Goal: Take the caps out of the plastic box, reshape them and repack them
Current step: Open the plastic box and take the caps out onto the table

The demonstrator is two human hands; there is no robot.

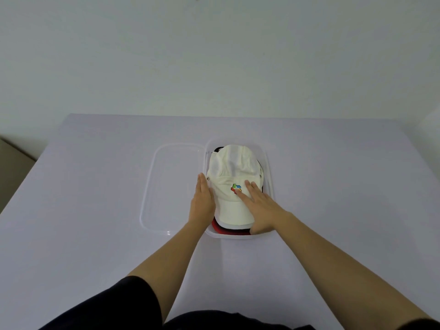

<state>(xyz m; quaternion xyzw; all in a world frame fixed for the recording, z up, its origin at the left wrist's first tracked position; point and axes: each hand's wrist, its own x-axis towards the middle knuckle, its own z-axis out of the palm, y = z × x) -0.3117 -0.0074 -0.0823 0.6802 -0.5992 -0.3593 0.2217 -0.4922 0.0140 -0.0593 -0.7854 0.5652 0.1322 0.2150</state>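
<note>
A clear plastic box [268,167] sits mid-table with a stack of caps in it. On top lies a cream cap [232,167] with a coloured logo, brim toward me. Under it a red brim [217,226] and a black edge [218,148] of other caps peek out. My left hand [202,201] rests flat, fingers straight, against the cream cap's left side at the box wall. My right hand [259,206] lies flat on the cap's front right, fingers spread, thumb down by the brim. Neither hand grips anything.
The box's clear lid [166,186] lies flat on the table just left of the box, touching it. The table [95,210] is pale lilac, with a plain wall behind it. A brown surface shows past the table's left edge.
</note>
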